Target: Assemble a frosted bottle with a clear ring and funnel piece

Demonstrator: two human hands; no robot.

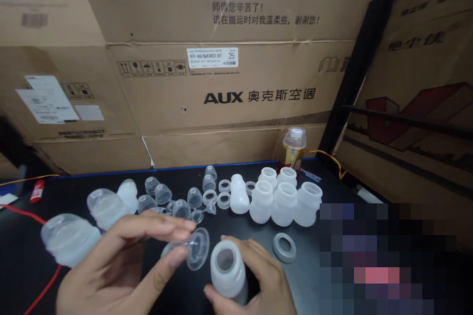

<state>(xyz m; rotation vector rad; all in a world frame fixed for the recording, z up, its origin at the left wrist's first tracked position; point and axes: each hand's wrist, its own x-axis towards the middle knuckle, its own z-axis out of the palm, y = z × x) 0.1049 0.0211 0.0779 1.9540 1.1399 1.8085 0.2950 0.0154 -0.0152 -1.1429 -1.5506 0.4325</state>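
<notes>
Over the table (318,275), left hand (121,266) pinches nipple (194,248), right hand (254,280) apparently grips bottle (227,273).

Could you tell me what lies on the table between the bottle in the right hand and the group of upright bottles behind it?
In the head view, only the grey ring lies between the held bottle and the upright bottles; otherwise the black table shows bare.
</notes>
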